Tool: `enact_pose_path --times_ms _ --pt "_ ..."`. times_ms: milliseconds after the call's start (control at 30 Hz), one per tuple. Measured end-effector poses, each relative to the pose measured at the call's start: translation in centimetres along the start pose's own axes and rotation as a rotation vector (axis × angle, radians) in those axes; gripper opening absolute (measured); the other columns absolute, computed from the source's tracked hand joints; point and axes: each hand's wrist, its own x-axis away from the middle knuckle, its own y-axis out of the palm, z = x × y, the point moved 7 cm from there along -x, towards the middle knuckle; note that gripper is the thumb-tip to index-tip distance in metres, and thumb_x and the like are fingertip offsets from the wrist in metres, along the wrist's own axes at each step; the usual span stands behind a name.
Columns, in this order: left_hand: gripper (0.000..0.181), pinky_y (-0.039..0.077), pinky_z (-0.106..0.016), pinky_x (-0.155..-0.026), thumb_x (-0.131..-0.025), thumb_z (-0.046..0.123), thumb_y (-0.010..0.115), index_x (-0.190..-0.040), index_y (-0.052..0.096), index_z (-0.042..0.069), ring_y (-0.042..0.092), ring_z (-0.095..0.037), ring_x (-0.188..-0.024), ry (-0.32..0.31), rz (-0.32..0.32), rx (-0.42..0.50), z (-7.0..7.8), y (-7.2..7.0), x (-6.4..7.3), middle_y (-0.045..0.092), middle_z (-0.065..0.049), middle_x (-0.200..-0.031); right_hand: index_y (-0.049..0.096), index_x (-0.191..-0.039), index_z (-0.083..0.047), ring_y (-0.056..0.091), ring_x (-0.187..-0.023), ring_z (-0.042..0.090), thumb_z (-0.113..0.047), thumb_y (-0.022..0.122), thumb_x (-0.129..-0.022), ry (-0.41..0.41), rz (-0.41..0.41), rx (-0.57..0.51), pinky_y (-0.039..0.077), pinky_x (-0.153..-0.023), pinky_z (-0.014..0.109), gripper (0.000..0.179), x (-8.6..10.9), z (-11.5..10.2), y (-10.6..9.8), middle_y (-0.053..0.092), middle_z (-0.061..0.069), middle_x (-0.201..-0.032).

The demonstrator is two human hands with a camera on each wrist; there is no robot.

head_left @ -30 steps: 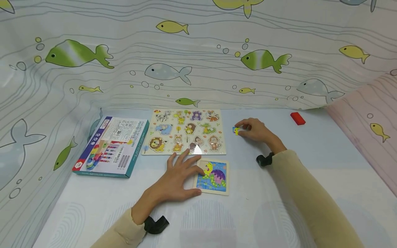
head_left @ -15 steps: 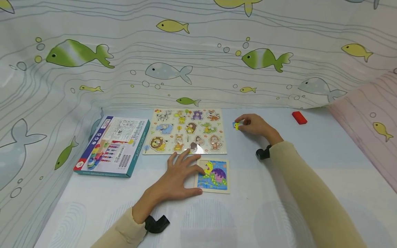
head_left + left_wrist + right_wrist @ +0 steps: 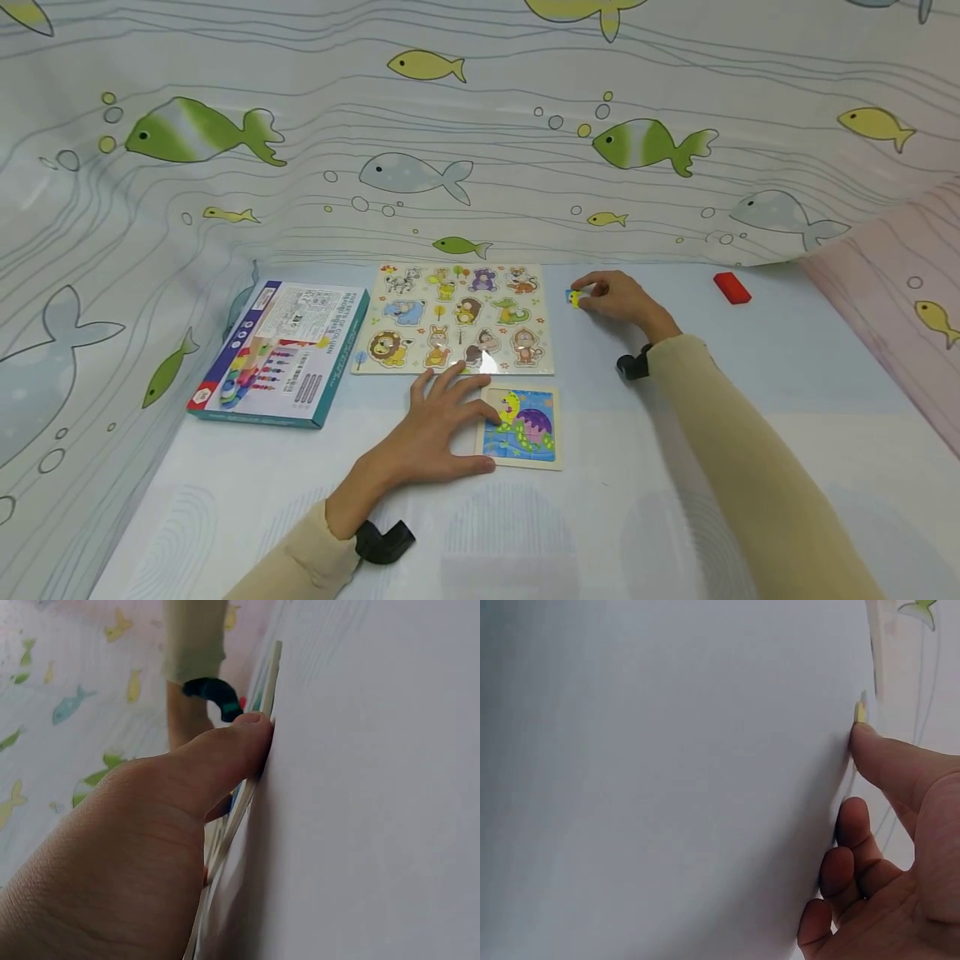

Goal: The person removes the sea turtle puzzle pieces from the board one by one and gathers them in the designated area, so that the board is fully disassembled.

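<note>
My left hand [image 3: 431, 437] lies with fingers spread beside a small jigsaw puzzle [image 3: 534, 425] of a yellow and purple turtle in a pale wooden frame. The index fingertip rests on the picture's left part, and the thumb [image 3: 232, 750] is at the frame's near edge in the left wrist view. Further back on the right, my right hand [image 3: 618, 300] pinches a small blue and yellow puzzle piece [image 3: 573, 298] between thumb and index finger. In the right wrist view only a yellow edge of the piece [image 3: 860, 712] shows past the thumb; the other fingers are curled close to the tabletop.
An animal puzzle board [image 3: 453, 317] under shiny film lies behind the turtle puzzle. To its left is a boxed toy [image 3: 277, 354] with a teal side. A red block [image 3: 732, 287] sits at the back right, near the fish-patterned backdrop [image 3: 525, 183].
My right hand has slid a little toward the back of the table with the puzzle piece. The left hand stays on the turtle puzzle; the head view has shifted slightly.
</note>
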Motion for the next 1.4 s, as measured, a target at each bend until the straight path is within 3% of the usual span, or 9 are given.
enact_pose_path --times_ms 467,800,967,1100,1400 --pt "0.047 0.002 -0.068 -0.119 -0.080 0.063 0.074 -0.120 0.065 0.041 0.015 -0.035 -0.158 -0.005 -0.008 0.000 0.1 -0.1 0.0 0.039 0.002 -0.163 0.065 -0.136 -0.019 0.048 -0.103 0.029 -0.026 0.067 -0.096 0.043 0.009 -0.003 0.038 -0.082 0.038 0.040 -0.4 -0.2 0.1 0.058 0.014 -0.116" --pt "0.043 0.002 -0.068 -0.119 -0.082 0.057 0.073 -0.121 0.064 0.042 0.015 -0.035 -0.158 -0.004 -0.009 -0.006 0.0 0.0 0.1 0.038 0.001 -0.163 0.062 -0.140 -0.020 0.047 -0.093 0.024 -0.028 0.067 -0.098 0.003 0.104 -0.204 0.039 -0.077 0.033 0.043 0.8 0.5 -0.4 0.059 0.011 -0.109" --pt "0.042 0.002 -0.067 -0.119 -0.082 0.058 0.074 -0.120 0.065 0.042 0.016 -0.036 -0.158 -0.001 0.005 -0.001 -0.1 0.1 0.0 0.040 0.000 -0.161 0.064 -0.138 -0.018 0.049 -0.090 0.022 -0.031 0.068 -0.098 -0.048 0.126 -0.253 0.040 -0.073 0.030 0.042 3.0 -0.1 0.0 0.060 0.008 -0.104" --pt "0.043 0.003 -0.067 -0.119 -0.082 0.059 0.074 -0.121 0.066 0.042 0.016 -0.035 -0.158 0.006 0.008 0.003 0.1 0.1 -0.1 0.041 0.000 -0.161 0.067 -0.133 -0.016 0.052 -0.085 0.022 -0.029 0.070 -0.097 -0.138 0.070 -0.254 0.042 -0.069 0.027 0.039 5.4 -1.8 1.1 0.061 0.007 -0.098" --pt "0.045 0.004 -0.068 -0.118 -0.082 0.059 0.075 -0.122 0.065 0.041 0.018 -0.037 -0.157 0.003 0.009 -0.022 0.1 -0.3 -0.1 0.041 -0.002 -0.160 0.076 -0.117 -0.009 0.053 -0.075 0.018 -0.016 0.074 -0.094 -0.421 -0.201 -0.232 0.044 -0.065 0.024 0.024 10.1 -7.6 5.0 0.070 0.003 -0.094"
